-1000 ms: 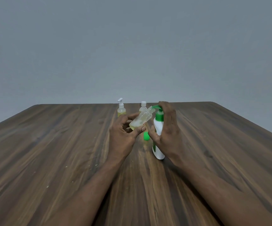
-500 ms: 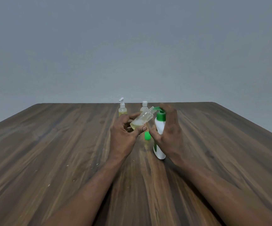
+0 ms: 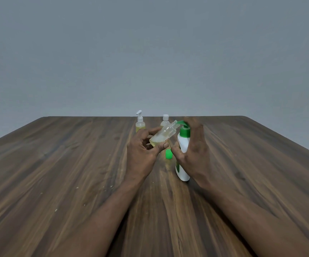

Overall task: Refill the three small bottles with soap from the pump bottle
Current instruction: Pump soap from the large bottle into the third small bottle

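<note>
Count with me: three small bottles, one pump bottle (image 3: 183,143), one loose green cap (image 3: 169,154), two hands, all over one dark wooden table (image 3: 57,164).

Two of the small ones stand upright at the far side, a little apart. The spray-top bottle (image 3: 140,123) is on the left with yellow liquid in it, and the white-capped bottle (image 3: 165,119) is to its right, its body mostly hidden behind the action.

The third, the tilted bottle (image 3: 164,135), is up off the table in the middle. The left hand (image 3: 142,153) pinches it low down, thumb and fingertips clamped on its base end. Its long axis runs from low near-left to high far-right, with the open neck aimed up at the green nozzle. Yellowish liquid pools in its lower end.

The pump bottle stands upright on the table just right of it, nozzle pointing left, right at that neck. The right hand (image 3: 194,145) wraps it, fingers over the green pump head and thumb against the white body.

The green cap sits on the table between the two hands.
</note>
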Tool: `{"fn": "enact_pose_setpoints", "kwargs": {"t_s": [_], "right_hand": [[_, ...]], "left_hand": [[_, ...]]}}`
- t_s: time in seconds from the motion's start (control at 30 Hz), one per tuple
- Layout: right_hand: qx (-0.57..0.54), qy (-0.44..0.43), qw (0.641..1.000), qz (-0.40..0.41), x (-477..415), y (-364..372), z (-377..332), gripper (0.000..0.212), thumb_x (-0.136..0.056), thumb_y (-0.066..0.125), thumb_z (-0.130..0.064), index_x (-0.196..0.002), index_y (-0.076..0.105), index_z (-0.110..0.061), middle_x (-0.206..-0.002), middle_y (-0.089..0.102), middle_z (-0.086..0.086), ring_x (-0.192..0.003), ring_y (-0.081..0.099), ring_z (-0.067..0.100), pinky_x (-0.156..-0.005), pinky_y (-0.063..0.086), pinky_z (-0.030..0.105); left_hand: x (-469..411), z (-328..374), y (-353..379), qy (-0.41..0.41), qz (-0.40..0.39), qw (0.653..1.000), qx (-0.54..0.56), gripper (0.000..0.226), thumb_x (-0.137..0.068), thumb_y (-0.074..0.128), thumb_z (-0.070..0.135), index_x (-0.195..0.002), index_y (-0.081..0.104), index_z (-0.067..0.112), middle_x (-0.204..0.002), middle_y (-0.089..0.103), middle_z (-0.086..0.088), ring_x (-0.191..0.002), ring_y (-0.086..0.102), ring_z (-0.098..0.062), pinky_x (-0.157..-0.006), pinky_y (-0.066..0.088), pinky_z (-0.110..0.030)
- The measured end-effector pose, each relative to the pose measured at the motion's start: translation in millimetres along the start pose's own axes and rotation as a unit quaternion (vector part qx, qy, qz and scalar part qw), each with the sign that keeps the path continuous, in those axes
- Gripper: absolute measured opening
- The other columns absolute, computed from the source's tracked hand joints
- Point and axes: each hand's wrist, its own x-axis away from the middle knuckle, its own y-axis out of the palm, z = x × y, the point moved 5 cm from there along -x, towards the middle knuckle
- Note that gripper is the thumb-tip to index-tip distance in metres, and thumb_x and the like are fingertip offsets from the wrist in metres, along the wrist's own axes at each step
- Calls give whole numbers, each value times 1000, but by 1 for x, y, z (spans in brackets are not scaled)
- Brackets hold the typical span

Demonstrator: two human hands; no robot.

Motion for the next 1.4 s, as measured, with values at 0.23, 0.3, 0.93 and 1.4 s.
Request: {"fn": "enact_pose_setpoints", "kwargs": {"t_s": [0.23,0.3,0.93,1.4], "right_hand": [[22,-5,1000,-19,0,1,2,77,-77,74,-15,-143,34,-20,-140,41,-3,-116,45,-4,-79,39,5],[28,-12,999,-23,0,2,3,84,-76,77,-13,-147,32,-18,-145,38,2,-123,46,6,-81,40,10],[12,-1,1000,-26,-2,2,3,77,-78,73,-22,-143,31,-25,-142,40,-5,-114,43,-8,-76,41,5],[0,-6,1000,7,-2,2,2,60,-81,77,-15,-129,43,-19,-118,51,-2,-100,46,-7,-82,34,2]], "left_hand": [[1,5,1,5,3,1000,6,44,-75,87,6,-110,71,26,-105,73,10,-92,71,-2,-74,54,-14],[1,6,1,6,6,1000,3,45,-75,88,7,-112,71,26,-105,73,14,-92,71,-3,-74,55,-14],[1,5,0,7,5,1000,-3,44,-75,88,6,-112,72,23,-108,74,9,-94,72,-6,-77,57,-20],[1,5,-1,-3,6,1000,0,43,-73,88,2,-111,74,18,-109,75,3,-96,72,-12,-81,59,-28]]}}
